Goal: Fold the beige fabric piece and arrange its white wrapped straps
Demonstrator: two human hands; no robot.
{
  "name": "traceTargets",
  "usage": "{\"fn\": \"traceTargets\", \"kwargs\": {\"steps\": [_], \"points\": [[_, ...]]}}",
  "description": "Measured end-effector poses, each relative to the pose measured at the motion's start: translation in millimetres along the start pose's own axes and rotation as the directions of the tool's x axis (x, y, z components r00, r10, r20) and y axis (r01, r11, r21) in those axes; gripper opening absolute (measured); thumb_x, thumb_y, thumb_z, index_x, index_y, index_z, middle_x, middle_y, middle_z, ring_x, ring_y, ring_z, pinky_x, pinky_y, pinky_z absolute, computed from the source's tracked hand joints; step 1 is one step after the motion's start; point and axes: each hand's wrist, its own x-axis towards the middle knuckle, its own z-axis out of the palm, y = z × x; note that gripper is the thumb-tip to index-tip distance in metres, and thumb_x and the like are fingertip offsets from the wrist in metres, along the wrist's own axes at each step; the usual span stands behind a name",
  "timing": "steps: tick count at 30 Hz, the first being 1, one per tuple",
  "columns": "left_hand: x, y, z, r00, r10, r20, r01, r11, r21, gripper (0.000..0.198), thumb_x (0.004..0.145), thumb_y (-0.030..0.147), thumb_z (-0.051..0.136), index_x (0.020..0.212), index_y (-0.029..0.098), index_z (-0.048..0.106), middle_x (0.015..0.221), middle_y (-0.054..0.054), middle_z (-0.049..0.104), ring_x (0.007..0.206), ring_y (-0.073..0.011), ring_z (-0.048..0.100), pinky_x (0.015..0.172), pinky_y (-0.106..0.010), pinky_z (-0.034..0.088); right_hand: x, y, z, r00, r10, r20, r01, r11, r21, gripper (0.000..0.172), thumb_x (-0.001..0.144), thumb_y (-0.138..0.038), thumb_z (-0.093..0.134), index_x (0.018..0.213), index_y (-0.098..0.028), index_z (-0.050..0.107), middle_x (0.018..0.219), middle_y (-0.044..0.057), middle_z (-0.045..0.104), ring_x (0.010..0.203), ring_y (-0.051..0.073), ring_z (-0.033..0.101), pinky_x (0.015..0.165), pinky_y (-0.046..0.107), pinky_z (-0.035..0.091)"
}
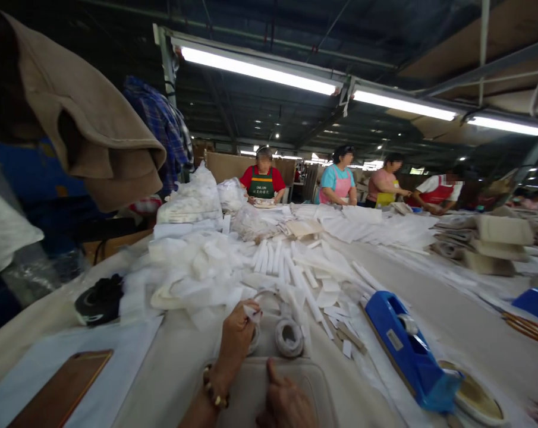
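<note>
My left hand [238,330], with a beaded bracelet on its wrist, pinches a small white scrap of paper or cloth [251,311] between thumb and fingers. Below it lies a beige padded piece, seemingly a bag [311,380], with a stitched rounded border. My right hand [289,401] rests over this piece, index finger stretched out towards its top edge and the other fingers bent and partly blurred. Just beyond the bag stands a roll of pale tape or strip [290,337]. A second roll is partly hidden behind my left hand.
A blue tape dispenser [398,345] stands at right beside a large tape roll [471,392], with scissors [527,327] farther right. White strips and wrapping [197,261] heap ahead. A phone [63,389] lies at left. Several people work across the table.
</note>
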Motion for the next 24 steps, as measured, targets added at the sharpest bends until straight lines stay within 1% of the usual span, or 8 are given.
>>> {"fn": "traceTargets", "kwargs": {"steps": [2, 7, 9, 13, 15, 19, 22, 24], "points": [[-6, 2, 1.2, 1.0, -0.001, 0.015, 0.002, 1.0, -0.006, 0.012, 0.076, 0.025, 0.053, 0.068, 0.02, 0.059, 0.079, -0.004, 0.066, 0.076, -0.0174, 0.063, 0.072, -0.028, 0.051, 1, -2, -2, 0.999, 0.015, 0.029, -0.015, 1.0, 0.009, 0.024, 0.064, -0.014, 0.066, 0.088, -0.012, 0.071, 0.141, 0.012, 0.039, 0.103, 0.028, 0.06, 0.085, 0.033, 0.048], [-13, 13, 6.7, 0.995, 0.013, 0.1, -0.011, 1.0, -0.019, 0.01, 0.07, 0.021, 0.057, 0.062, 0.02, 0.052, 0.074, -0.002, 0.064, 0.07, -0.0156, 0.062, 0.066, -0.026, 0.051, -6, -4, -7, 0.999, 0.011, -0.04, -0.01, 0.999, 0.046, 0.023, 0.064, -0.012, 0.064, 0.087, -0.013, 0.071, 0.14, 0.012, 0.042, 0.103, 0.025, 0.06, 0.087, 0.029, 0.046], [-9, 15, 8.1, 0.991, 0.011, 0.135, -0.01, 1.0, -0.01, 0.003, 0.068, 0.019, 0.056, 0.067, 0.019, 0.054, 0.077, -0.002, 0.065, 0.07, -0.0161, 0.062, 0.064, -0.027, 0.052, -8, -5, -8, 0.999, 0.012, -0.037, -0.009, 0.998, 0.058, 0.023, 0.065, -0.012, 0.063, 0.087, -0.012, 0.071, 0.141, 0.012, 0.04, 0.105, 0.024, 0.059, 0.088, 0.029, 0.045], [5, 10, 11.4, 0.985, 0.032, 0.169, -0.04, 0.998, 0.039, 0.021, 0.07, 0.014, 0.05, 0.083, 0.019, 0.064, 0.084, -0.005, 0.067, 0.078, -0.0178, 0.063, 0.069, -0.029, 0.053, -8, -6, -10, 1.0, 0.0, 0.006, 0.0, 0.998, 0.065, 0.024, 0.065, -0.014, 0.061, 0.087, -0.012, 0.07, 0.143, 0.01, 0.037, 0.105, 0.025, 0.058, 0.086, 0.03, 0.045], [11, 5, 14.2, 0.991, 0.031, 0.133, -0.045, 0.994, 0.099, 0.018, 0.072, 0.014, 0.048, 0.078, 0.019, 0.064, 0.084, -0.005, 0.067, 0.079, -0.0181, 0.063, 0.072, -0.03, 0.053, -9, -7, -11, 1.0, -0.004, 0.016, 0.003, 0.998, 0.062, 0.022, 0.067, -0.013, 0.06, 0.087, -0.013, 0.07, 0.144, 0.009, 0.036, 0.105, 0.024, 0.058, 0.088, 0.029, 0.044], [11, 0, 23.6, 0.999, 0.019, 0.033, -0.027, 0.961, 0.275, 0.015, 0.079, 0.015, 0.045, 0.072, 0.018, 0.057, 0.068, -0.003, 0.061, 0.061, -0.017, 0.059, 0.058, -0.028, 0.05, -9, -7, -16, 1.0, 0.004, 0.024, -0.005, 0.998, 0.064, 0.023, 0.067, -0.013, 0.06, 0.088, -0.014, 0.07, 0.143, 0.008, 0.038, 0.105, 0.023, 0.058, 0.089, 0.029, 0.044], [0, 5, 33.0, 0.995, 0.08, 0.054, -0.096, 0.904, 0.417, 0.018, 0.077, 0.008, 0.042, 0.074, 0.019, 0.056, 0.073, -0.004, 0.06, 0.07, -0.0203, 0.058, 0.063, -0.031, 0.047, -6, -5, -14, 1.0, -0.001, 0.026, -0.001, 0.997, 0.081, 0.024, 0.066, -0.013, 0.06, 0.088, -0.013, 0.07, 0.142, 0.008, 0.04, 0.103, 0.024, 0.059, 0.086, 0.029, 0.045], [-9, 8, 38.2, 0.987, 0.131, 0.092, -0.159, 0.853, 0.497, 0.022, 0.075, 0.004, 0.04, 0.074, 0.019, 0.056, 0.075, -0.005, 0.06, 0.073, -0.0223, 0.057, 0.066, -0.034, 0.045, -4, -2, -6, 1.0, -0.003, 0.017, 0.001, 0.996, 0.092, 0.023, 0.066, -0.013, 0.06, 0.086, -0.013, 0.07, 0.141, 0.009, 0.043, 0.102, 0.024, 0.059, 0.084, 0.029, 0.045]]}}
